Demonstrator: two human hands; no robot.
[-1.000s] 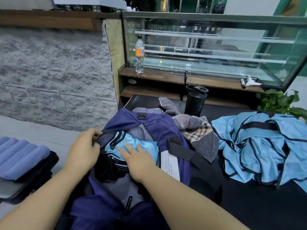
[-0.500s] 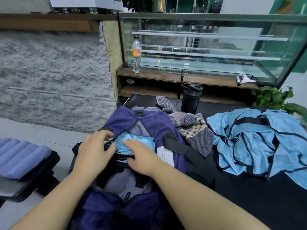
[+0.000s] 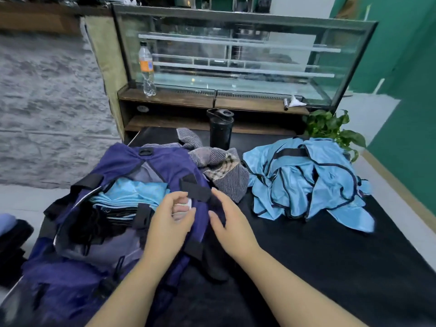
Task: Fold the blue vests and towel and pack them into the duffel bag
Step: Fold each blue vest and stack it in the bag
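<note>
**Hands leave the packed vests and turn toward the loose pile**

Both hands have come out of the duffel bag. A second ago the right hand pressed flat on the folded vests inside the open mouth while the left hand held the bag's near-left rim; now both hover over the bag's right flank, beside a black strap. The left grip is loosely curled, with a small white tag just in front of its fingers; whether it pinches the tag I cannot tell. The right grip is relaxed, fingers half spread, holding nothing.

The folded vests lie stacked in the bag's opening, at the left end of the black bench, with the bag hanging partly over the bench's left edge. By my reading that batch is seated, and the next fetch lies to the right.

The unfolded vests sit in a crumpled heap toward the far right corner of the bench, well apart from the bag. The towel, grey and checked, is bunched against the bag's far right side, touching it; it is not folded either. So a good part of the task remains.

A black bottle stands at the far edge just behind the towel, and could be knocked if the towel is pulled up carelessly. A leafy plant crowds the far right corner behind the heap. A clear bottle stands on the wooden shelf beyond the bench.
</note>
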